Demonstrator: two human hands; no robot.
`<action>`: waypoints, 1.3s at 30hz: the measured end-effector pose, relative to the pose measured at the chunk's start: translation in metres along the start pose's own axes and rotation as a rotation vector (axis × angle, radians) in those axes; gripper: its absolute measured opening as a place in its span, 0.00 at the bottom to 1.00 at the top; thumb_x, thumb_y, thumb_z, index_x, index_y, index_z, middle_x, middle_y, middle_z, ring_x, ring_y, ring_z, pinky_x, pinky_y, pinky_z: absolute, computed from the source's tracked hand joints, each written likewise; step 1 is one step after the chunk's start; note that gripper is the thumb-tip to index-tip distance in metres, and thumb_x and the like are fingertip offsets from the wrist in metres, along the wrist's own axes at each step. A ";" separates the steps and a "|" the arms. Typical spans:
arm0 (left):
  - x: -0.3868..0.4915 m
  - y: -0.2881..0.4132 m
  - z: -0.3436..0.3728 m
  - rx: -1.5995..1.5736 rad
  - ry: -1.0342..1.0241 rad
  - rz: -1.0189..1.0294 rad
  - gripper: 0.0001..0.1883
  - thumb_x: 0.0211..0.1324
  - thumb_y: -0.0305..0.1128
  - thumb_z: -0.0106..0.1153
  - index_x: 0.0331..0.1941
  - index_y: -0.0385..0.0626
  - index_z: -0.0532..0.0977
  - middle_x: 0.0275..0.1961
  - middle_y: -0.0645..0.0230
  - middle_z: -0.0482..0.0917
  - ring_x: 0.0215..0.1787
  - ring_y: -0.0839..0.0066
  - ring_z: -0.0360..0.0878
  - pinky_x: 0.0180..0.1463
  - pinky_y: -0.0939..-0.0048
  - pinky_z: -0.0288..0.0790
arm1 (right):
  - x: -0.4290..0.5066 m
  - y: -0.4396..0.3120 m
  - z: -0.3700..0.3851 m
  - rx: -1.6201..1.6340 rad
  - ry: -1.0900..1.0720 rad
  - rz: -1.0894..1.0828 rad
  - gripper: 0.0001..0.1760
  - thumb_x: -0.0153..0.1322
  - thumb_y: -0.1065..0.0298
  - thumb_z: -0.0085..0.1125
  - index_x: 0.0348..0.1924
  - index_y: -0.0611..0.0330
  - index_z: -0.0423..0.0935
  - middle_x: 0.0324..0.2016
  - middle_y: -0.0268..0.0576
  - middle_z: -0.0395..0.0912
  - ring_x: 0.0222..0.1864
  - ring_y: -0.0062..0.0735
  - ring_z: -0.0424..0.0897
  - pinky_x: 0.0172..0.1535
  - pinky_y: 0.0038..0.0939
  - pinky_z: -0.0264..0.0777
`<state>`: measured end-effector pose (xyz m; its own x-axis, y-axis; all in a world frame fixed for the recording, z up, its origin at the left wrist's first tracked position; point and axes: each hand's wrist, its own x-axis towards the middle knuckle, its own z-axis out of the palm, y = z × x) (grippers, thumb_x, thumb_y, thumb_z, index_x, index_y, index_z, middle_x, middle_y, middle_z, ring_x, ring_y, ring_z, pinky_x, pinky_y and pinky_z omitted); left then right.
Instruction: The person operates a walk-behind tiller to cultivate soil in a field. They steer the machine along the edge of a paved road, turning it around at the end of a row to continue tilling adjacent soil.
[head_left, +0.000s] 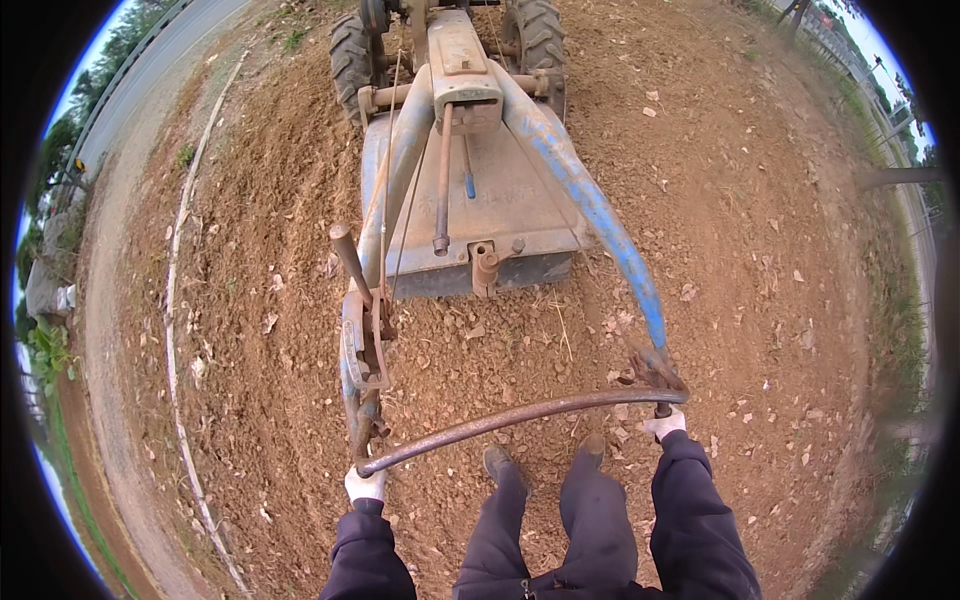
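Observation:
A walk-behind two-wheel tractor with a rotary tiller stands in front of me. My left hand (365, 486), in a white glove, grips the end of the left handlebar (363, 424). In a matching glove, my right hand (666, 424) is closed around the right handlebar's end, beside the worn blue tube (600, 202). A rusty curved crossbar (517, 421) joins the two sides just ahead of my hands. On the left side, a lever with a worn grip (347, 251) rises from a slotted bracket (352, 352). The tiller's metal hood (517, 202) sits between the handlebar tubes.
Lugged tyres (351, 67) flank the gearbox (455, 49). Loose brown soil (750, 300) with dry leaves surrounds the machine. A pale strip (174, 300) runs along the left, beside a dirt track (112, 300) and a paved road (157, 82). Grass (892, 315) borders the right side.

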<state>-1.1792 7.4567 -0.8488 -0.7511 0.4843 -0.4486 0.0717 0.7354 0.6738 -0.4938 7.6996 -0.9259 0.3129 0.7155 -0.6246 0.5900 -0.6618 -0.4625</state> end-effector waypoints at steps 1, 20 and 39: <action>-0.002 0.011 -0.001 -0.054 0.012 0.106 0.09 0.57 0.30 0.70 0.37 0.36 0.84 0.33 0.66 0.88 0.35 0.77 0.85 0.45 0.70 0.78 | -0.003 -0.013 -0.005 0.040 0.040 -0.016 0.18 0.53 0.71 0.79 0.35 0.60 0.83 0.27 0.39 0.84 0.30 0.29 0.82 0.39 0.36 0.78; 0.052 0.083 0.065 -0.150 0.019 -0.014 0.26 0.53 0.18 0.69 0.57 0.35 0.71 0.46 0.65 0.79 0.38 0.77 0.78 0.42 0.71 0.74 | 0.114 -0.190 -0.070 0.458 -0.361 0.404 0.29 0.82 0.42 0.43 0.52 0.58 0.82 0.37 0.43 0.87 0.38 0.45 0.85 0.48 0.45 0.79; 0.139 0.185 0.050 0.057 -0.391 -0.454 0.10 0.60 0.35 0.68 0.42 0.45 0.81 0.27 0.62 0.83 0.23 0.63 0.81 0.27 0.59 0.76 | 0.219 -0.229 -0.056 0.597 -0.461 0.395 0.34 0.81 0.37 0.44 0.57 0.60 0.80 0.40 0.43 0.87 0.41 0.39 0.85 0.50 0.40 0.78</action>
<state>-1.2377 7.6840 -0.8156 -0.4189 0.2468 -0.8739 -0.1566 0.9283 0.3372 -0.5188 8.0198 -0.9219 0.0025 0.3303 -0.9439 -0.0311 -0.9434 -0.3303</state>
